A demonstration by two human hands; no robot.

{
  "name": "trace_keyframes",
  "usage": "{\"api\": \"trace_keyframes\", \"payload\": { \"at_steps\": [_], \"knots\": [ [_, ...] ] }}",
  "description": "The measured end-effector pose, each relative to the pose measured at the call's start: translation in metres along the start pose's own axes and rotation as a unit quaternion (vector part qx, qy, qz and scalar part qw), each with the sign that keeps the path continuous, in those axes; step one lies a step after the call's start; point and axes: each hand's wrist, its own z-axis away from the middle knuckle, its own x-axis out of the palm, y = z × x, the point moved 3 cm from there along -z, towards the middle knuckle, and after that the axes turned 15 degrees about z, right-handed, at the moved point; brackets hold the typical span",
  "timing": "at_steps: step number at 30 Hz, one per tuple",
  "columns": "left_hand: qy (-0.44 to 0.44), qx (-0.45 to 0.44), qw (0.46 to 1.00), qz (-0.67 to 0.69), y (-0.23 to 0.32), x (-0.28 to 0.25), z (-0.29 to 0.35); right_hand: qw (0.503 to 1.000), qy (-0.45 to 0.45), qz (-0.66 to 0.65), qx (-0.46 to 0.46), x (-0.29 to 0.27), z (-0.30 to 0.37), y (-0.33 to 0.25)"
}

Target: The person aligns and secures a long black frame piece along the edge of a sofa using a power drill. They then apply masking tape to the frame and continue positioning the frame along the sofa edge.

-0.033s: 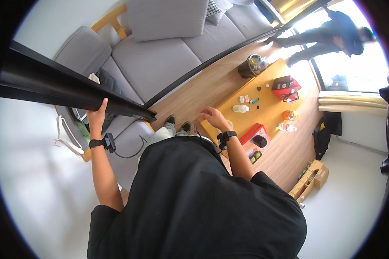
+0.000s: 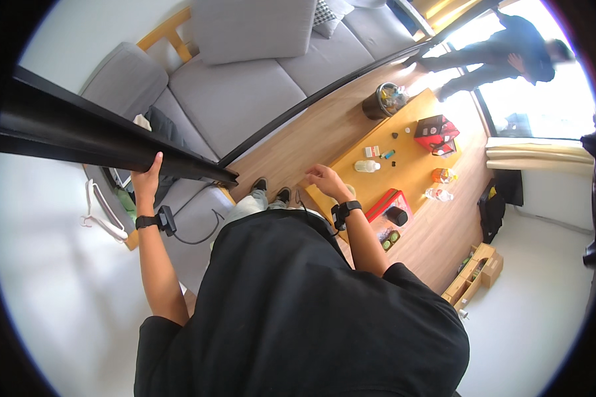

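Observation:
At the left, a thick black beam (image 2: 99,135) slants down across the view from the rim to near my feet. My left hand (image 2: 147,180) grips its lower edge; one finger shows against the dark face and the others are mostly hidden. My right hand (image 2: 328,182) hangs by the near end of a wooden table (image 2: 371,185), its fingers loosely bent and apart, with nothing visible in them. On each wrist sits a black strapped device with a cable. A white-capped clear bottle (image 2: 367,166) stands on the table beyond the right hand.
A grey sofa (image 2: 238,92) lies beyond a thin black rail. Around the table are a bin (image 2: 379,102), a red-and-black bag (image 2: 436,134), a red case (image 2: 385,204) and two bottles. White hangers (image 2: 104,208) hang at left. Another person (image 2: 510,53) stands by the bright window.

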Motion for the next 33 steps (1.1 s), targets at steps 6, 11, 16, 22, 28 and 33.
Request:
{"api": "trace_keyframes", "payload": {
  "at_steps": [6, 11, 16, 22, 28, 33],
  "knots": [
    [-0.005, -0.035, 0.999, -0.001, -0.010, -0.004, -0.006, 1.000, -0.001, 0.013, 0.011, -0.001, -0.002, 0.000],
    [0.008, -0.040, 0.999, -0.004, -0.010, -0.004, -0.009, 1.000, -0.010, 0.003, -0.015, -0.001, -0.006, -0.009],
    [0.002, -0.038, 0.999, 0.012, -0.010, -0.004, -0.005, 1.000, 0.001, 0.009, -0.026, -0.001, -0.009, -0.008],
    [-0.029, -0.058, 0.997, 0.039, -0.012, -0.004, 0.000, 1.000, -0.007, -0.007, -0.025, 0.000, -0.010, -0.002],
    [-0.026, -0.066, 0.996, 0.059, -0.005, -0.002, 0.003, 1.000, -0.024, 0.009, -0.015, 0.000, -0.007, -0.004],
    [-0.044, -0.080, 0.993, 0.081, -0.001, -0.001, 0.005, 1.000, -0.021, 0.001, -0.016, 0.000, -0.006, -0.003]
  ]
}}
